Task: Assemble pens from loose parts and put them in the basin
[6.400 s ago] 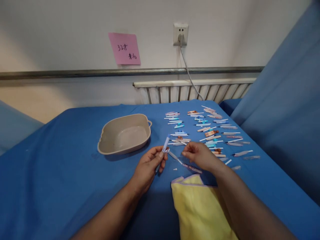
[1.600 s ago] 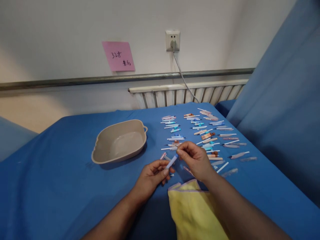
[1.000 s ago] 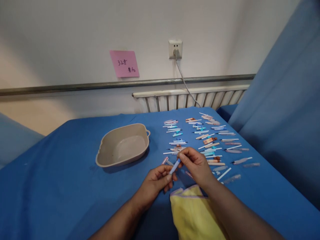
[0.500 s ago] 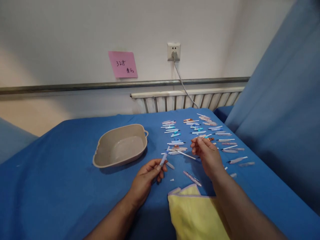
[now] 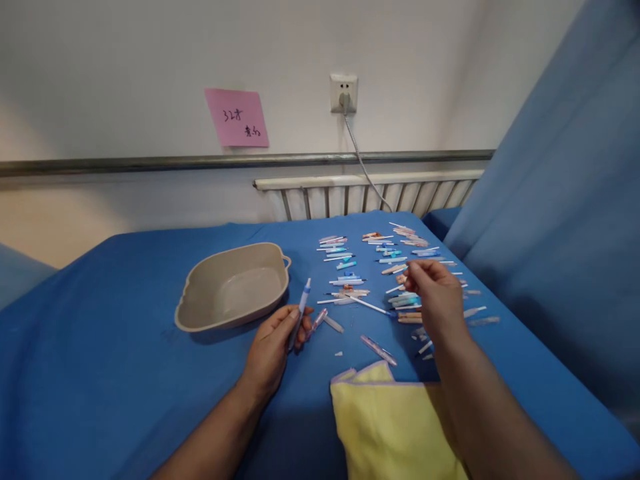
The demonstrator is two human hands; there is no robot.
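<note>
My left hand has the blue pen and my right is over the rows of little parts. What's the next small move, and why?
Probably lower the right hand onto the rows of parts and pinch one piece. Its fingertips are gathered just above them, whether already around something I cannot tell, while the left hand holds the pen by its lower end, tip free.

Our left hand [image 5: 273, 340] rests low, palm turned inward, fingers curled, thumb and forefinger pinched. Our right hand [image 5: 436, 297] is raised farther forward, fingertips pinched together. Both bare forearms stretch out from below.
</note>
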